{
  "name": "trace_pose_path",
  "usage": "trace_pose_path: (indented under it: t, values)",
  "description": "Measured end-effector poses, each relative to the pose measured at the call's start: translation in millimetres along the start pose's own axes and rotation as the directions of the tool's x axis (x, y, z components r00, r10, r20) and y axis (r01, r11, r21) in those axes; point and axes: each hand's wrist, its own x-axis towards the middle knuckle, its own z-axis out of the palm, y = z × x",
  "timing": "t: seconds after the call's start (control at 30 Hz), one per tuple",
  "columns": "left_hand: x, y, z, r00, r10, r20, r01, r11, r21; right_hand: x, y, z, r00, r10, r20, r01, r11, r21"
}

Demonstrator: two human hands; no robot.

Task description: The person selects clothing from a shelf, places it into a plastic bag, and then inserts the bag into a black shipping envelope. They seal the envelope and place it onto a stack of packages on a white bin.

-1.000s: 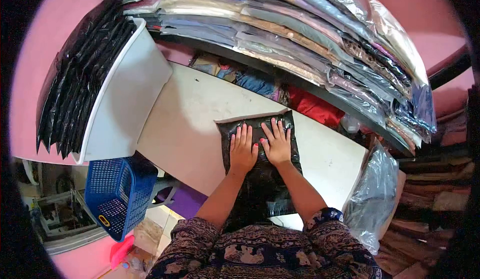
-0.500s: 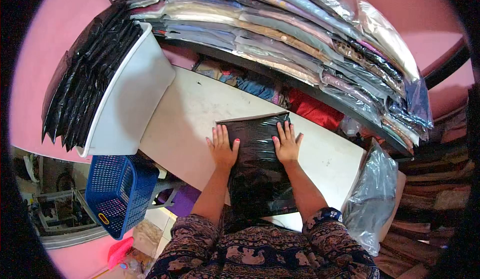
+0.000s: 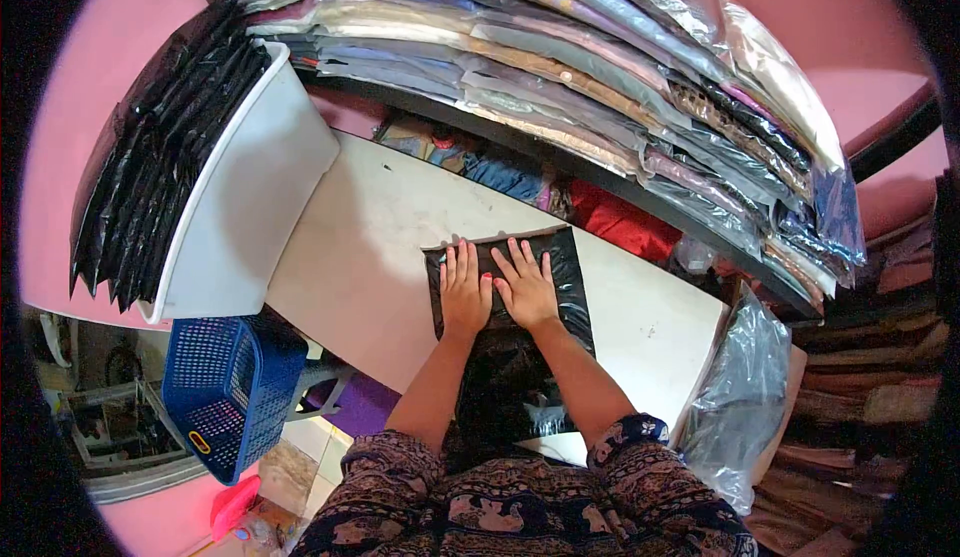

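Observation:
A black plastic bag (image 3: 571,292) lies flat on the white table (image 3: 370,227), its far edge towards the shelf and its near end by my body. On its upper left part my left hand (image 3: 465,297) rests palm down, fingers stretched out. My right hand (image 3: 527,292) lies flat beside it, fingers spread, the two thumbs almost touching. Neither hand grips anything. What is inside the bag is hidden.
A white tub (image 3: 250,187) packed with black plastic packages (image 3: 160,157) stands at the left. Below it is a blue perforated basket (image 3: 235,387). Bagged folded clothes (image 3: 560,67) fill the shelf behind. A clear plastic bag (image 3: 740,387) sits by the table's right end.
Both hands have slid inward across the black bag, from its side edges to its middle, and are now close together. The view has shifted slightly.

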Motion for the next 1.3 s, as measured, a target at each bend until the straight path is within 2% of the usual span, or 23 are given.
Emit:
trace_pose_path:
  t: [0.07, 0.13, 0.23, 0.4, 0.47, 0.5, 0.53, 0.6, 0.63, 0.67, 0.73, 0.8, 0.93, 1.0, 1.07, 1.13, 1.2, 1.23, 1.27, 1.3]
  values:
    - [1, -3, -1, 0.998, -0.052, -0.041, 0.051, 0.998, -0.023, 2, 2, 0, 0.993, 0.118, -0.02, -0.118, 0.993, -0.024]
    - [-1, -9, -4, 0.997, -0.068, -0.031, 0.067, 0.997, -0.025, 2, 11, 2, 0.985, 0.168, -0.049, -0.169, 0.985, -0.03]
    - [-3, -20, -8, 0.993, -0.088, -0.078, 0.094, 0.993, 0.069, -3, 32, 2, 0.956, 0.275, -0.1, -0.28, 0.959, -0.037]
    - [-9, -50, -13, 0.991, -0.12, -0.067, 0.131, 0.97, 0.204, -22, 67, -5, 0.944, 0.312, -0.106, -0.325, 0.937, -0.131]
    - [-17, -72, -14, 0.968, -0.16, -0.195, 0.207, 0.946, 0.249, -35, 77, -14, 0.923, 0.374, -0.094, -0.386, 0.899, -0.207]
    - [-19, -66, -22, 0.905, -0.36, -0.225, 0.402, 0.897, 0.185, -38, 74, -21, 0.895, 0.434, -0.104, -0.446, 0.869, -0.215]
    - [-20, -54, -34, 0.905, -0.359, -0.228, 0.403, 0.896, 0.185, -40, 65, -26, 0.895, 0.432, -0.105, -0.445, 0.87, -0.214]
    - [-25, -26, -47, 0.936, -0.186, -0.297, 0.211, 0.976, 0.052, -45, 31, -29, 0.873, 0.441, -0.209, -0.454, 0.891, -0.015]
    - [-36, -18, -29, 0.982, -0.122, -0.145, 0.142, 0.98, 0.138, -49, 7, -39, 0.931, 0.342, -0.131, -0.332, 0.939, 0.093]
    - [-35, 29, -57, 0.986, -0.12, 0.114, 0.112, 0.991, 0.074, -52, -12, -36, 0.969, 0.247, -0.022, -0.244, 0.965, 0.094]
    - [-71, 25, -6, 0.991, -0.078, 0.113, 0.076, 0.997, 0.019, -73, -24, -11, 1.0, 0.021, 0.019, -0.02, 0.998, -0.052]
    - [-78, 25, -13, 0.994, -0.075, 0.075, 0.074, 0.997, 0.024, -86, -17, -23, 0.994, 0.072, 0.08, -0.071, 0.997, -0.013]
    - [-87, 16, -26, 0.996, -0.087, 0.021, 0.085, 0.994, 0.066, -110, 17, -25, 0.986, 0.162, 0.037, -0.161, 0.987, -0.025]
    - [-95, 1, -22, 0.995, -0.097, 0.009, 0.097, 0.995, 0.026, -122, 32, -25, 0.982, 0.189, -0.01, -0.189, 0.982, -0.011]
    - [-104, -8, -28, 0.994, -0.106, -0.011, 0.106, 0.975, 0.197, -129, 42, -29, 0.98, 0.199, 0.019, -0.199, 0.98, -0.03]
    - [-111, -19, -32, 0.989, -0.146, 0.025, 0.137, 0.967, 0.214, -137, 55, -36, 0.978, 0.208, 0.031, -0.204, 0.973, -0.107]
    - [-119, -21, -33, 0.95, -0.309, -0.054, 0.311, 0.905, 0.291, -144, 60, -47, 0.961, 0.277, -0.026, -0.278, 0.949, -0.149]
    - [-126, -18, -36, 0.949, -0.29, -0.121, 0.312, 0.917, 0.251, -145, 56, -52, 0.955, 0.291, -0.051, -0.295, 0.951, -0.091]
    - [-131, -12, -36, 0.95, -0.291, -0.115, 0.311, 0.916, 0.254, -149, 50, -56, 0.949, 0.306, -0.072, -0.309, 0.951, -0.033]
    - [-135, 1, -39, 0.992, -0.119, -0.033, 0.123, 0.983, 0.139, -151, 37, -59, 0.974, 0.223, -0.038, -0.223, 0.975, -0.004]
